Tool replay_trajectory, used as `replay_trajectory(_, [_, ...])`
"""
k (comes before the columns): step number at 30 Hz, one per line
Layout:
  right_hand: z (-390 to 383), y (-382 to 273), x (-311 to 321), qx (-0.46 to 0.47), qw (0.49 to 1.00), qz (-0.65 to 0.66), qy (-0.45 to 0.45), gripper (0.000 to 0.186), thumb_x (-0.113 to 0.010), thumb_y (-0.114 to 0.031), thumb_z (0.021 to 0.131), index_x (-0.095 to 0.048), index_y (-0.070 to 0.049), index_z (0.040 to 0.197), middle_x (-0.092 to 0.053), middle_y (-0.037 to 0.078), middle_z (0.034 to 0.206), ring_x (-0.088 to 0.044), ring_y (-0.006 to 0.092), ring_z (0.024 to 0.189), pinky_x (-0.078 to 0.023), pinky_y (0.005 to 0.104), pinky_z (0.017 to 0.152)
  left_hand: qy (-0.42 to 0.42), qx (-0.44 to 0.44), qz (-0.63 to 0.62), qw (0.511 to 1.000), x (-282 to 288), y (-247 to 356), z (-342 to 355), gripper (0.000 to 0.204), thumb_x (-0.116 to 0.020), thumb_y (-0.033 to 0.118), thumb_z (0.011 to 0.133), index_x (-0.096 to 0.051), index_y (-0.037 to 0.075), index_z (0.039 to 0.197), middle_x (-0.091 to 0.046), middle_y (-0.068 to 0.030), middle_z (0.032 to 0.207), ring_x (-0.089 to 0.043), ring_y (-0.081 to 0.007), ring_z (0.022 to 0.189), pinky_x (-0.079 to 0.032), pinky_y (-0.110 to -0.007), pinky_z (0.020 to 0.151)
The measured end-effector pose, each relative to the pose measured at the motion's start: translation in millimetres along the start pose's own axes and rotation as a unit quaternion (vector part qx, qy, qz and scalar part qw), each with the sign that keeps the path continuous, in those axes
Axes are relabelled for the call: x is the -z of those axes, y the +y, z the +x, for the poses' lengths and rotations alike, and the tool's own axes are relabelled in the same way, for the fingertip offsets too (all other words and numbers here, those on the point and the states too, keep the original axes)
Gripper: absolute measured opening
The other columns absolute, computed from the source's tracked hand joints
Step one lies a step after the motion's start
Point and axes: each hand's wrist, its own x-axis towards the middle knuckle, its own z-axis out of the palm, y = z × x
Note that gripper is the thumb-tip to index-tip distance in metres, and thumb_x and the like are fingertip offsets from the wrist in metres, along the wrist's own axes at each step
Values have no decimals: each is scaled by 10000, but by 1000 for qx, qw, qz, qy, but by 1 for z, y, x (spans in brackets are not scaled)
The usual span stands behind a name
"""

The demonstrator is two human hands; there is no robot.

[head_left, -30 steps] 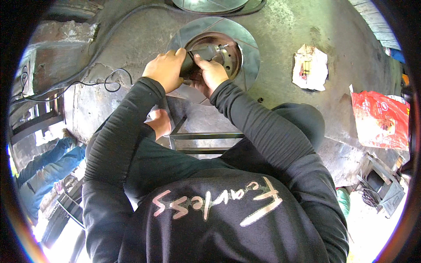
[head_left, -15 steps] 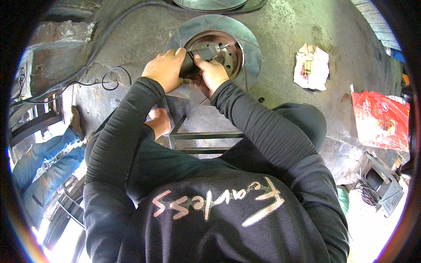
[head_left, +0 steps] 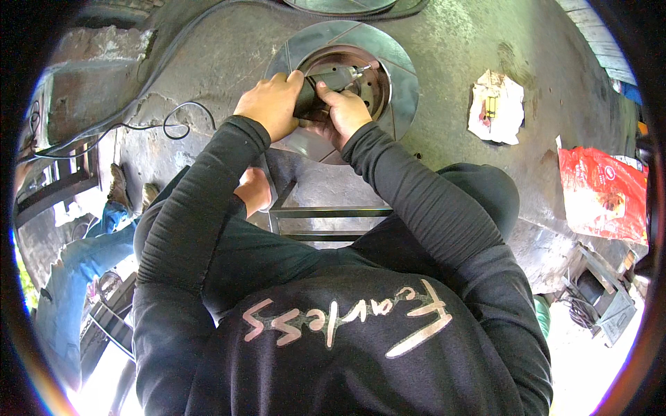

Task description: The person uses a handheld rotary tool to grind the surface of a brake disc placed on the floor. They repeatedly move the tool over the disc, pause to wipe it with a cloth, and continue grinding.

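Both of my hands grip a dark die grinder (head_left: 338,80) over a round metal brake disc (head_left: 401,89). My left hand (head_left: 270,104) is closed round the tool's rear end. Further forward on its body, my right hand (head_left: 345,114) is closed with the thumb on top. A small pinkish grinding stone (head_left: 374,65) at the tool's tip lies near the inner wall of the disc's rusty, hollow centre; whether it touches, I cannot tell. Several holes show in the hub face below the tool. My hands hide the near left part of the disc.
A black cable (head_left: 182,114) loops across the floor on the left. Another disc (head_left: 340,5) lies at the far edge. Crumpled paper (head_left: 497,107) and a red plastic bag (head_left: 602,194) lie to the right. A metal frame (head_left: 331,212) stands before me. Another person's jeans (head_left: 87,270) show at left.
The grinder's tip has shifted slightly right and away from me, nearer the disc's inner wall. The whole view has moved a little. The other person's legs at left have changed position.
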Motion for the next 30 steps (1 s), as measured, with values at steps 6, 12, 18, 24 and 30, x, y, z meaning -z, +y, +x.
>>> replay_trajectory(6, [-1, -3, 2, -2, 1000, -13, -9, 305, -534, -271, 966, -540, -14, 1130, -631, 133, 1017, -646, 269, 872, -570, 423, 775, -14, 3, -1, 1000, 5, 3, 2, 526, -763, 170, 693, -458, 22, 1095, -604, -227, 1043, -614, -418, 984, -519, -478, 821])
replay_trajectory(12, [4, 2, 5, 8, 1000, 7, 9, 270, -543, -244, 951, -547, -21, 1103, -642, 106, 965, -667, 253, 803, -582, 416, 585, -30, 5, 0, 1000, 3, 4, 3, 627, -760, 151, 665, -424, 26, 1179, -580, -224, 1037, -594, -417, 984, -498, -473, 827])
replay_trajectory(18, [3, 1, 6, 6, 1000, 6, 9, 277, -559, -246, 943, -552, -16, 1096, -641, 109, 958, -661, 255, 765, -576, 427, 581, -38, 8, -10, 999, 4, 4, 3, 638, -760, 156, 672, -420, 25, 1195, -580, -228, 1039, -593, -417, 992, -498, -474, 830])
replay_trajectory(24, [2, 2, 4, 4, 1000, 1, 25, 270, -565, -255, 938, -569, -26, 1081, -648, 94, 952, -662, 251, 763, -563, 422, 559, -14, -9, 5, 1000, 1, 2, 2, 535, -750, 161, 698, -459, 32, 1128, -605, -221, 1037, -619, -413, 974, -524, -471, 817])
replay_trajectory(30, [3, 2, 9, 6, 1000, -8, 22, 304, -581, -279, 926, -567, -21, 1086, -645, 89, 948, -666, 251, 776, -562, 415, 542, -36, 2, -9, 999, 6, 6, 4, 630, -767, 182, 679, -425, 24, 1183, -581, -232, 1037, -590, -419, 992, -495, -473, 827])
